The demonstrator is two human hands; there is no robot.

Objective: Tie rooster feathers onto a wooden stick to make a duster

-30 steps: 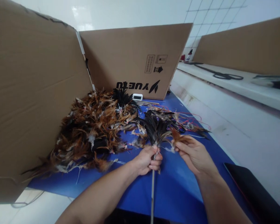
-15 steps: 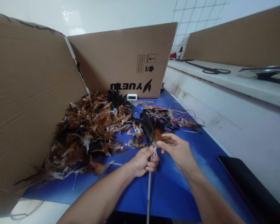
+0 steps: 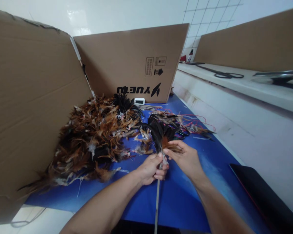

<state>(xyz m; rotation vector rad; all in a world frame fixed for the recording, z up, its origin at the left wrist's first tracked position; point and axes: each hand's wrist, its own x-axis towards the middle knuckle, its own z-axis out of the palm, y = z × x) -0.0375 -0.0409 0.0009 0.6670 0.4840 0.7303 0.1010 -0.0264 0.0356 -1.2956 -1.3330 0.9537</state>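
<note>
My left hand (image 3: 153,169) is wrapped round the top of a thin stick (image 3: 157,204), whose lower end runs down toward me. Black feathers (image 3: 158,131) fan out above that fist, bound at their whitish bases. Pinched between the thumb and fingers of my right hand (image 3: 187,157) is a small tuft of brown feathers (image 3: 169,145), held against the right side of the black ones. A large heap of brown feather tufts (image 3: 95,130) lies to the left on the blue table (image 3: 183,208).
Cardboard panels (image 3: 127,61) stand behind and left of the heap. Thin sticks, red string (image 3: 197,117) and loose feathers lie farther back. A small white device (image 3: 139,101) stands by the panel. Scissors (image 3: 224,74) rest on the right ledge, above a black flat object (image 3: 261,191).
The view has shifted slightly. My right hand has pressed the brown tuft a little closer to the black feathers; both hands keep their hold.
</note>
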